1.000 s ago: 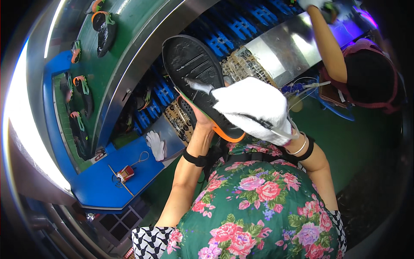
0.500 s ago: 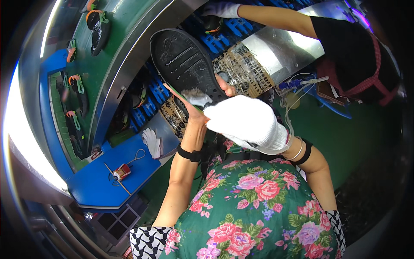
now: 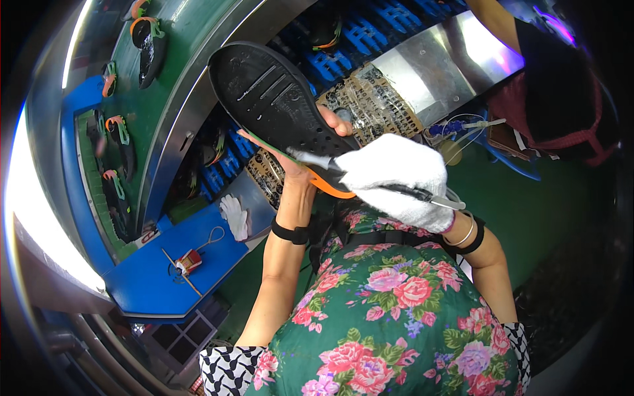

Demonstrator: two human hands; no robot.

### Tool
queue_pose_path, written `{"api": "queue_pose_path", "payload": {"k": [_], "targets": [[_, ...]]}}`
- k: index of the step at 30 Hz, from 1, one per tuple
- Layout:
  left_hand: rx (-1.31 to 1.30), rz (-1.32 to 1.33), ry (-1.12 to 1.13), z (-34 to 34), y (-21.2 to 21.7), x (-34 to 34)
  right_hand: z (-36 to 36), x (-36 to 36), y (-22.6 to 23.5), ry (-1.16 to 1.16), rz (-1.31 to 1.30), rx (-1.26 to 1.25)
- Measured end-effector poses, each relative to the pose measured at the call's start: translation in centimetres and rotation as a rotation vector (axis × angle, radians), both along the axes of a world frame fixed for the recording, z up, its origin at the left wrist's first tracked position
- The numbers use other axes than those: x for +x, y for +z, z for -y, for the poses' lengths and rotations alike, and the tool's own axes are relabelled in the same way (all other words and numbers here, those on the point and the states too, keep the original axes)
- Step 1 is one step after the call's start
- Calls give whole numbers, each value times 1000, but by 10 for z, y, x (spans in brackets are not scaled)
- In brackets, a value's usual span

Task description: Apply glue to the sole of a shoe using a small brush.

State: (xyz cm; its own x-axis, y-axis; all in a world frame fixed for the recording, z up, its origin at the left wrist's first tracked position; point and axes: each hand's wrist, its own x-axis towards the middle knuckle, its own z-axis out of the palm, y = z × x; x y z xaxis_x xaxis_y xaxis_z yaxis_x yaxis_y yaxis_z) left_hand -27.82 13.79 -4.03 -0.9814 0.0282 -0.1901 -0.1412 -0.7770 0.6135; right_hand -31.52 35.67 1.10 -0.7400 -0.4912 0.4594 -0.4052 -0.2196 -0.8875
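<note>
A black shoe sole [image 3: 261, 92] with an orange and green rim is held up in front of me. Its inner face shows, with grooves toward the toe and small holes nearer the heel. My left hand [image 3: 297, 173] is bare and grips the sole, its palm under the near side and fingertips curling over the far edge. In a white knit glove, my right hand [image 3: 399, 178] is closed around a brush with a dark handle, a thin clear tube beside it. The pale brush tip [image 3: 309, 158] lies over the sole's heel half, seemingly touching it.
A conveyor with blue racks [image 3: 360, 36] runs behind the sole. To the left, shoe parts [image 3: 150, 56] lie on a green belt [image 3: 178, 46]. A white glove [image 3: 235, 216] and a small red container [image 3: 188, 262] sit on the blue table [image 3: 148, 284]. A co-worker [image 3: 555, 79] stands at right.
The sole has shifted left and tilted, showing its orange heel rim. My right hand has moved right, and the brush lies nearer the heel. The co-worker's arm has drawn back from the conveyor.
</note>
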Motion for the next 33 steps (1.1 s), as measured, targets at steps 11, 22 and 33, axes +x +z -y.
{"api": "queue_pose_path", "payload": {"k": [11, 22, 33], "targets": [[-35, -22, 62, -7, 9, -15, -5, 0, 1, 14, 96, -30], [-5, -174, 31, -4, 16, -26, -8, 1, 0, -22, 48, 23], [-82, -317, -36, 2, 14, -35, -11, -1, -3, 7, 24, 43]]}}
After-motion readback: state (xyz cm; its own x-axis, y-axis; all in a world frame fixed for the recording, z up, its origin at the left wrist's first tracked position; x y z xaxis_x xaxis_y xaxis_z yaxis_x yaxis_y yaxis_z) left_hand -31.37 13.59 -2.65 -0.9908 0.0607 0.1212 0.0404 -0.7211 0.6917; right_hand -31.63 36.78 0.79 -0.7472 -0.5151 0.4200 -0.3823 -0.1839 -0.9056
